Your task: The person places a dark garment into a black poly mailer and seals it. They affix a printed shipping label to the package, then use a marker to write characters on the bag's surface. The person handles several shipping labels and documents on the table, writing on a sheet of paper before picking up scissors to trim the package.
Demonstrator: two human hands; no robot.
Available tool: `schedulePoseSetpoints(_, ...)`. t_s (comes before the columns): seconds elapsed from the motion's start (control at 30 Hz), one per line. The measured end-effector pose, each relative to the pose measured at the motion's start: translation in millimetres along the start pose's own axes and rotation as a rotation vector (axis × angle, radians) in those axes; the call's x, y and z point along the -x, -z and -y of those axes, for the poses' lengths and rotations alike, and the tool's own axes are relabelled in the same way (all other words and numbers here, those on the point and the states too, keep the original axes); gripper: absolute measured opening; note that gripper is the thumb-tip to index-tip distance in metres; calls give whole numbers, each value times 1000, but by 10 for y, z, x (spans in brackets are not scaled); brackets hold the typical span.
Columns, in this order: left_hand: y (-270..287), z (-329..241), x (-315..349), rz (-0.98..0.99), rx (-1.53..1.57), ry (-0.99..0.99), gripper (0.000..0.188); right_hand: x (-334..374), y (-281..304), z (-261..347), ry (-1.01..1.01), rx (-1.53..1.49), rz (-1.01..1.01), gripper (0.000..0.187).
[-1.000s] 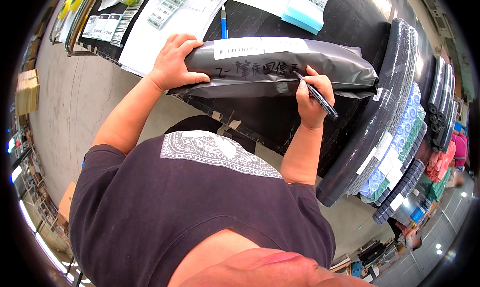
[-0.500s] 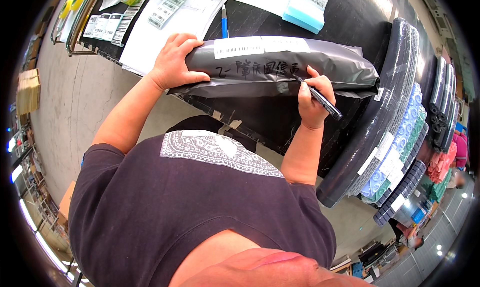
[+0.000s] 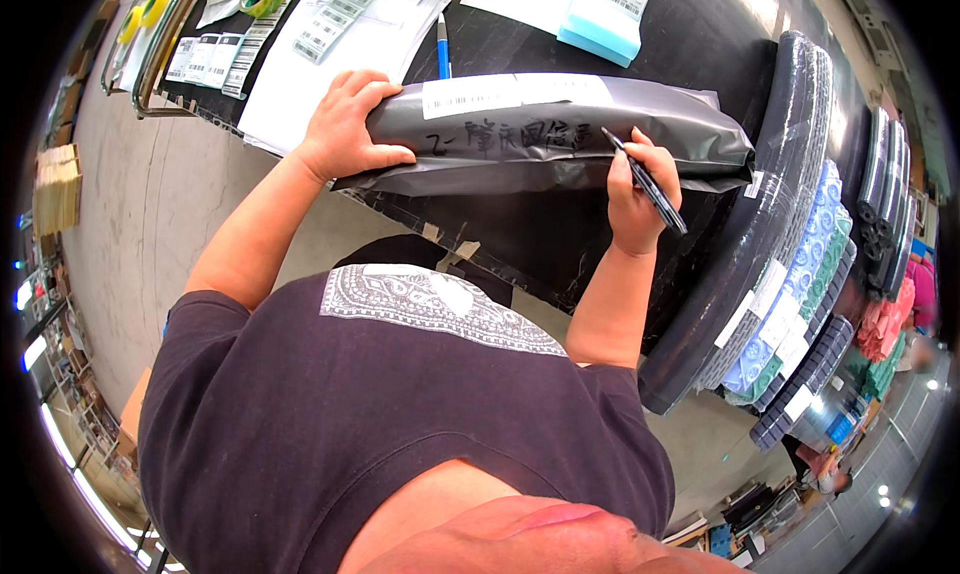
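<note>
Package [image 3: 540, 162]: axis left-right | left hand [image 3: 345, 124] touching near end, fingers spread | right hand's [image 3: 642, 194] fingers pinching marker [image 3: 652, 188], package ahead-left

They're wearing a dark, almost black T-shirt [image 3: 380, 404], and the round collar [image 3: 440, 454] is showing a curved seam. A white paisley bandana-style print [image 3: 440, 309] is stretching across the front, fancy border included. The short sleeves [image 3: 205, 324] are matching the shirt's colour, and black bottoms [image 3: 395, 251] are peeking out past its lower edge.
</note>
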State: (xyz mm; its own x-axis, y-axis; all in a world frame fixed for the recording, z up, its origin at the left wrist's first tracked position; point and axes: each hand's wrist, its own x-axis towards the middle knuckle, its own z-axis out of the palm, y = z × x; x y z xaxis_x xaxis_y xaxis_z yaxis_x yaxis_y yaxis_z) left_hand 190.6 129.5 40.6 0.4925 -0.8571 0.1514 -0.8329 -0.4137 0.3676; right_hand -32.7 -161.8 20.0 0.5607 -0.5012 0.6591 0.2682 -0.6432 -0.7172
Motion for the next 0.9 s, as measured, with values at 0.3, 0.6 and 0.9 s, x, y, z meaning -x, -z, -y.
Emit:
schedulePoseSetpoints(0.3, 7, -27, 10, 13, 9, 24, 74, 59, 129, -86, -49, 18, 75, 13)
schedulePoseSetpoints(0.6, -23, -9, 13, -1, 21, -1, 76, -2, 202, -126, -134, 23, -4, 10)
schedulePoseSetpoints(0.9, -5, -19, 11, 18, 3, 21, 73, 12, 192, -169, -77, 28, -19, 12)
